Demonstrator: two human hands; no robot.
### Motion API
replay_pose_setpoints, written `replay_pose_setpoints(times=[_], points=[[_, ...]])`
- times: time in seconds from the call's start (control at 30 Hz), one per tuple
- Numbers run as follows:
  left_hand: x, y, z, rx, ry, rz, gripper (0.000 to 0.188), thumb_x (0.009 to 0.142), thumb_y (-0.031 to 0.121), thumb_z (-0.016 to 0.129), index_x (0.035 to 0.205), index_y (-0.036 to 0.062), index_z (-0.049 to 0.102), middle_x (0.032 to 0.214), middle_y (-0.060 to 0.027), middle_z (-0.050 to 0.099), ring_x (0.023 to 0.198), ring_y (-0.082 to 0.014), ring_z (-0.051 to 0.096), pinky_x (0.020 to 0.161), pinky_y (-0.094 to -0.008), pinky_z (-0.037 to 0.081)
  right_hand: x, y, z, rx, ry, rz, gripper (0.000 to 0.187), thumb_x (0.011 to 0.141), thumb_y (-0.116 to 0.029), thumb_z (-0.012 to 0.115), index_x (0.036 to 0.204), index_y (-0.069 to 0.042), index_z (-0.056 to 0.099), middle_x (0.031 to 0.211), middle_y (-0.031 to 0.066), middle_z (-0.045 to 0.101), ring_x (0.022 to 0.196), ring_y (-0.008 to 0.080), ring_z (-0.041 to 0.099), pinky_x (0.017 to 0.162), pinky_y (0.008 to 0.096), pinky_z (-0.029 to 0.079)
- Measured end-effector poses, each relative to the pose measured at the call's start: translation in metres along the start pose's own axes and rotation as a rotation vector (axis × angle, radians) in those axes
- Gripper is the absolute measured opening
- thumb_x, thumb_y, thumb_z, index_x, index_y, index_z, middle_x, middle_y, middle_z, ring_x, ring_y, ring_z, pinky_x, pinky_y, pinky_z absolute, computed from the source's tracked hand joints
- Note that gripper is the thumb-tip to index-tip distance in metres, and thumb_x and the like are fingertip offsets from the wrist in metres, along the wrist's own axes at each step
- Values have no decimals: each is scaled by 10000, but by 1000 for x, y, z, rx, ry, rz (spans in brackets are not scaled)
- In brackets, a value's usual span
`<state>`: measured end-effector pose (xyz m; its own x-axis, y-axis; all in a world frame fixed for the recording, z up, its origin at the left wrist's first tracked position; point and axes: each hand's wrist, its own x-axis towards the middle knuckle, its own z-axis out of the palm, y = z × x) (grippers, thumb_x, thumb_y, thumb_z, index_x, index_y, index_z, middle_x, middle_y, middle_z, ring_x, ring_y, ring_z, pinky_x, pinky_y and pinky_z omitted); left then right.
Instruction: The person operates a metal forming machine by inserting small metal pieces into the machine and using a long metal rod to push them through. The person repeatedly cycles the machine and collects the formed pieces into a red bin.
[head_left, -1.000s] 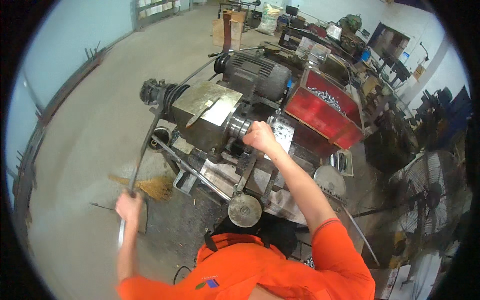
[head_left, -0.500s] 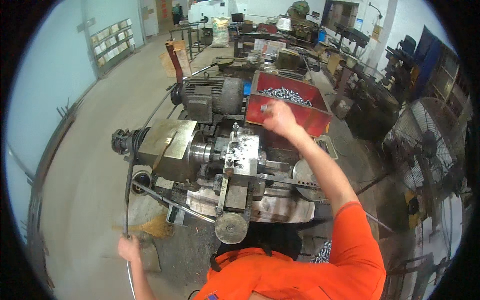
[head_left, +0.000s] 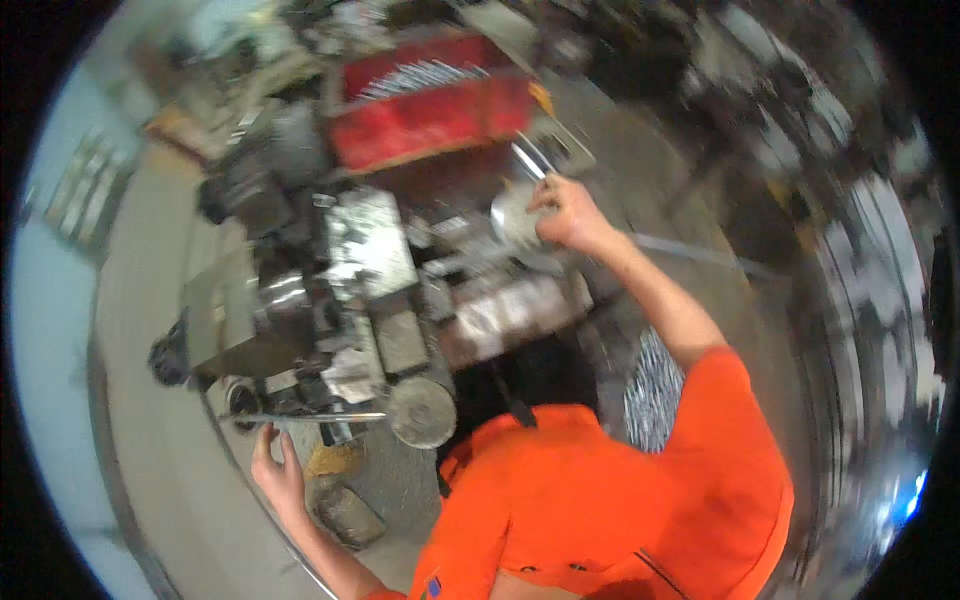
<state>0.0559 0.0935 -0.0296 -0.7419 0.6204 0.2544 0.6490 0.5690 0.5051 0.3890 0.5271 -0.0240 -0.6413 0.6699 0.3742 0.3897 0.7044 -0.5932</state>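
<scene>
The picture is smeared by motion. My right hand (head_left: 575, 215) is closed on a short shiny metal bar (head_left: 533, 160) that sticks up past the fingers, beside a round pale disc (head_left: 512, 218) on the machine. Whether the bar is loose or fixed to the machine I cannot tell. My left hand (head_left: 278, 468) has its fingers apart, just below a straight metal lever (head_left: 325, 417) that runs to a round knob-like disc (head_left: 421, 412). Between my hands stands the lathe-like machine, its bright tool block (head_left: 372, 240) in the middle and its boxy headstock (head_left: 225, 320) at left.
A red box (head_left: 430, 130) of small shiny metal parts stands behind the machine. More such parts (head_left: 652, 395) lie in a heap by my right side. A long rod (head_left: 700, 252) juts out to the right. Blurred equipment fills the right side.
My view has swung to the right and down. My right hand has come from the red box toward me, to beside the disc. My left hand has let go of the long thin rod.
</scene>
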Motion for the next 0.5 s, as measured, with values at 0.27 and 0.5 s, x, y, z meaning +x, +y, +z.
replay_pose_setpoints(times=[0.27, 0.5], points=[[38, 33, 117, 105, -521, 1, 206, 861, 155, 585, 992, 2, 626, 761, -110, 647, 670, -166, 598, 656, -302, 471, -241, 107, -59, -296, 20, 711, 281, 616, -155, 600, 863, -64, 699, 912, 167, 646, 839, 318, 624, 750, 375, 494], [47, 15, 127, -56, -498, 29, 172, 860, 158, 588, 879, -8, 629, 686, -81, 618, 608, -120, 558, 609, -274, 452, -345, 163, 12, -417, -185, 802, 303, 619, -194, 549, 855, -75, 698, 866, 183, 650, 838, 344, 622, 767, 391, 512]])
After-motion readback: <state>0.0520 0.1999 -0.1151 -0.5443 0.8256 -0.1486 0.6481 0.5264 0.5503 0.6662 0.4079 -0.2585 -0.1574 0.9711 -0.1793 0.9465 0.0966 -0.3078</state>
